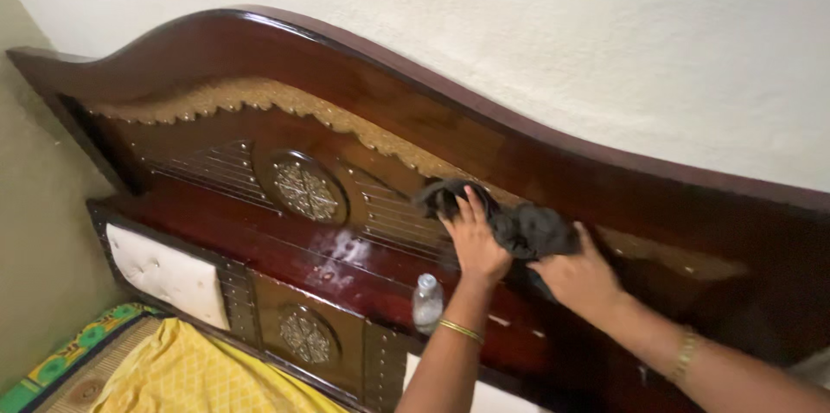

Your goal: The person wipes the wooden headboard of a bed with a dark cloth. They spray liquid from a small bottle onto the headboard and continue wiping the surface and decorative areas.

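- Dark grey cloth (pixel 519 224): bunched, soft, crumpled; pressed flat against the headboard (pixel 363 110) near its middle, just under the gold scalloped trim (pixel 259 100).
- Left hand (pixel 474 240): fingers spread, palm on the left end of the cloth, pinning it to the wood. Gold bangle (pixel 461 330) on that wrist.
- Right hand (pixel 584 279): just right of the left, fingers closed over the right end of the cloth. Gold bracelet (pixel 685 354) on that wrist.
- Hands sit side by side, close, both on the same cloth.
- Headboard: dark red-brown wood, glossy lacquer with glare, wavy curved top edge, ribbed grooves fanning out from a round carved medallion (pixel 304 190).
- Lower panel: second medallion (pixel 304 335), white tufted pad (pixel 169 275) at left.
- Small clear plastic bottle (pixel 426 302) stands on the headboard ledge, just left of the left forearm.
- Yellow patterned sheet (pixel 199 374) on the bed below; rough white wall (pixel 562 32) above.
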